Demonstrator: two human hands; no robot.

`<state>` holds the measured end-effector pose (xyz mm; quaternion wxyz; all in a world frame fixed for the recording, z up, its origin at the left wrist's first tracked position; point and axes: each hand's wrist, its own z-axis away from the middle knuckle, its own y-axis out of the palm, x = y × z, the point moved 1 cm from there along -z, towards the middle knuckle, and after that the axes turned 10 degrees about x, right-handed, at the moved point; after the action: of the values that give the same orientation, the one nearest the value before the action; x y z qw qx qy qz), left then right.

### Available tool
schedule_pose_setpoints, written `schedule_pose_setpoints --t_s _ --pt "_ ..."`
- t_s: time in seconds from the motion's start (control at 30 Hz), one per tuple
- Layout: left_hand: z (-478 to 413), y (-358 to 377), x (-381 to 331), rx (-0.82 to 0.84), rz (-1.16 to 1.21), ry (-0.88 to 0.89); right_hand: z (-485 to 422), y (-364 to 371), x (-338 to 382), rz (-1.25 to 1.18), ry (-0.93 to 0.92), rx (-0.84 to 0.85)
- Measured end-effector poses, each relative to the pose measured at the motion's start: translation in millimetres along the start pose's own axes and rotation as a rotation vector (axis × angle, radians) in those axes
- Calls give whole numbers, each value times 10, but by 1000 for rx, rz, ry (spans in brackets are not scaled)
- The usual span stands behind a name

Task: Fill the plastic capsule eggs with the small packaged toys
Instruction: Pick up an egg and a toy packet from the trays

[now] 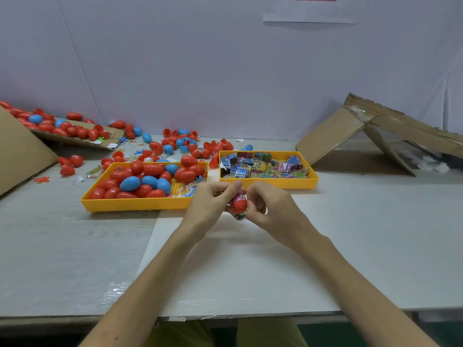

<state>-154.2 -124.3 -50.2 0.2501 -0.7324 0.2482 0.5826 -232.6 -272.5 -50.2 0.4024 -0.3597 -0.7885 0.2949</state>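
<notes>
A red capsule egg half (238, 206) sits between both hands above the table's middle. My left hand (211, 202) grips it from the left with thumb raised. My right hand (266, 205) pinches a small pink packaged toy (242, 196) at the egg's open top. A yellow tray (135, 205) on the left holds several red and blue eggs (130, 183). Another yellow tray (269, 183) on the right holds several small packaged toys (263, 165).
Loose red and blue eggs (175, 146) lie scattered behind the trays. A cardboard box (22, 154) spills eggs at the far left. A torn cardboard box (375, 136) lies at the right rear. A white wall runs behind the table.
</notes>
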Motion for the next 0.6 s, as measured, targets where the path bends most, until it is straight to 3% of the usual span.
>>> schedule_pose_setpoints --t_s 0.27,0.6 --pt "16 -39 -41 239 -55 40 -5 -21 -93 -23 51 -35" --pt "11 -60 -65 197 -65 103 -7 5 -77 -38 49 -39"
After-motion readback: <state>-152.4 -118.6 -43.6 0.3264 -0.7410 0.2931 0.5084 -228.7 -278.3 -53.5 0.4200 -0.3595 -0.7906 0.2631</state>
